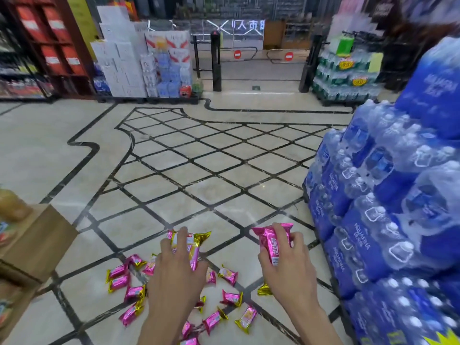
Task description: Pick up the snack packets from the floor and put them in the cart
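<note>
Pink-and-gold foil: the left hand (177, 266) clasps several snack packets (191, 245), the right hand (286, 260) grips a pink bundle (272, 241), both raised clear for carrying. About 15 loose packets (134, 292) lie scattered on the tiled floor (199, 175) from 6 to 9 o'clock. No cart is visible. Bottled-water packs (388, 207) stand at 3 o'clock.
</note>
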